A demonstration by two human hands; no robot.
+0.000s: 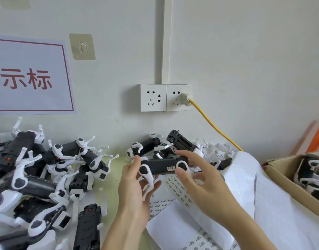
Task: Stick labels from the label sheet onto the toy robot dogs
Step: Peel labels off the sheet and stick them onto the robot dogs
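A pale green table (pixel 113 170) is standing against a white wall with a double socket (pixel 165 97) and a yellow cable (pixel 214 126). Toy dogs (pixel 52 170) are lying heaped on the left, and a cardboard box (pixel 279 175) is sitting on the right. The left hand (pixel 135 188) is gripping a toy dog (pixel 162 166) above the label sheet (pixel 175 184). The right hand (pixel 202 179), fingers loosely spread, is touching the dog's label (pixel 171 168) with its thumb.
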